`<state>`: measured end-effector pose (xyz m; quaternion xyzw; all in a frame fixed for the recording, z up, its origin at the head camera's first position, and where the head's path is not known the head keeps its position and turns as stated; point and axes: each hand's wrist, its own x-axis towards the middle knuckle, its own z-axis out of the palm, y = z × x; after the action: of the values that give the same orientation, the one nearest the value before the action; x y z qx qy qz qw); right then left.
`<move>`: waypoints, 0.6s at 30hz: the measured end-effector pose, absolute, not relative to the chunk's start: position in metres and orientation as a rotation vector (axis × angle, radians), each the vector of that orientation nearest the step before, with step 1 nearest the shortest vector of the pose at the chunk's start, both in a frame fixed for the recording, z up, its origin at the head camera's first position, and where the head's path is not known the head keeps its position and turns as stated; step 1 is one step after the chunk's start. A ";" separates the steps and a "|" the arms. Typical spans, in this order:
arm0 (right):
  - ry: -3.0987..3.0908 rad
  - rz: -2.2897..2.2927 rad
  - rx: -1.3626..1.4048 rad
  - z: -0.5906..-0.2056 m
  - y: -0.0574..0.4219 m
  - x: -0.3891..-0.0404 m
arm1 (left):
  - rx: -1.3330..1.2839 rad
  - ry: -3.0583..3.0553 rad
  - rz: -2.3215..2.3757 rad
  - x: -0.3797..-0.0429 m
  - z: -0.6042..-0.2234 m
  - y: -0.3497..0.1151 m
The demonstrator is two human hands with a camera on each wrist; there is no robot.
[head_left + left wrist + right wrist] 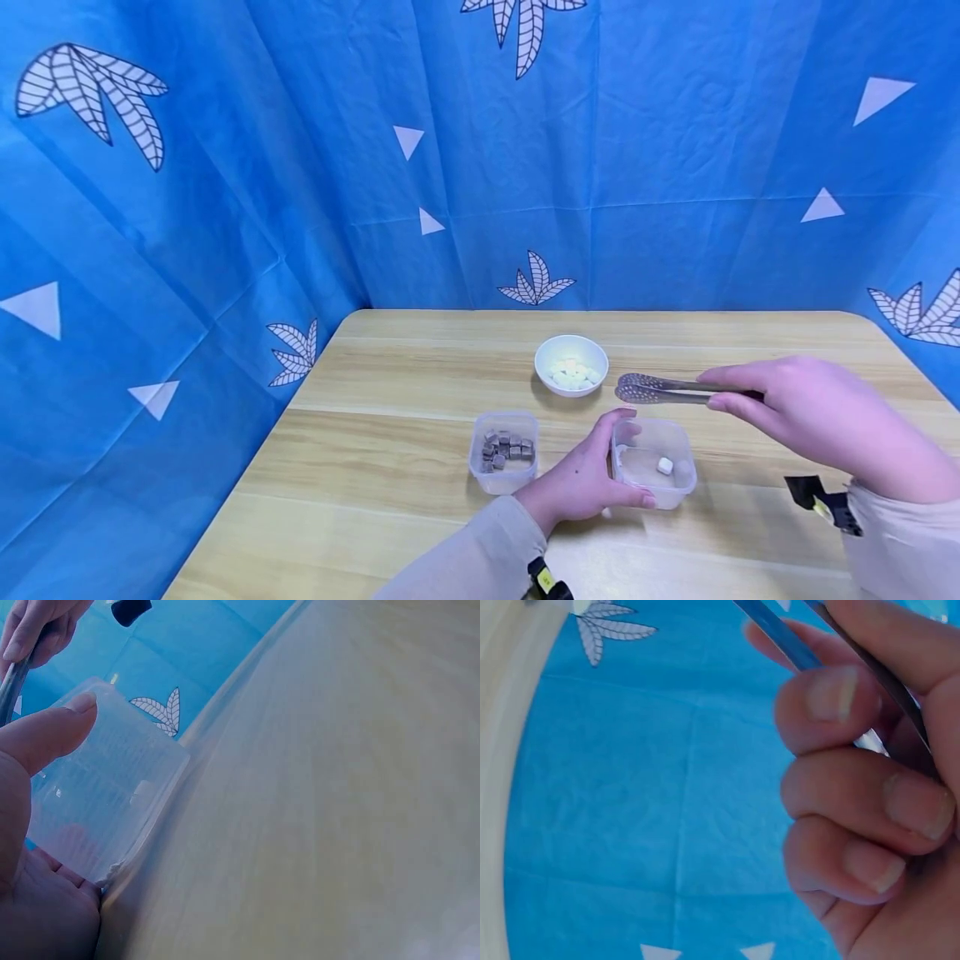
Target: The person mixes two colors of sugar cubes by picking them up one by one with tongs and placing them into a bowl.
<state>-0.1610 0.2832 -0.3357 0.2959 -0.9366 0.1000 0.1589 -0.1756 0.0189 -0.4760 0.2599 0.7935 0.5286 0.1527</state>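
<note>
My left hand (577, 483) grips a clear plastic container (678, 498) by its left side, thumb along the near wall and fingers at the far left corner. One small white cube (664, 466) lies inside it. In the left wrist view the thumb overlaps the container (112, 772). With curled fingers my right hand (795, 408) holds metal tongs (675, 392), their perforated tips pointing left above the container's far rim. Nothing shows between the tips. The right wrist view has the fingers wrapped round the tong arms (780, 634), the tips out of frame.
Behind the tongs' tips stands a white bowl (543, 367) with several white pieces (572, 373). A second clear container (504, 483), holding several grey-brown cubes (506, 448), sits left of my left hand. A blue patterned curtain (480, 150) hangs behind the wooden table (360, 492).
</note>
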 end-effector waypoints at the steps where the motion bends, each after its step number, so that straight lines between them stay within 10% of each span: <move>1: -2.645 0.286 0.857 -0.337 0.281 -0.163 | 0.746 2.276 1.516 -0.176 -0.476 0.019; 18: -2.466 0.411 0.744 -0.381 0.248 -0.195 | 0.768 2.256 1.518 -0.176 -0.475 0.017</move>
<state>-0.1950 0.2484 -0.3806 0.2753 -0.9120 0.1520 0.2635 -0.1758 0.0170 -0.4750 0.2684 0.7885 0.5306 0.1572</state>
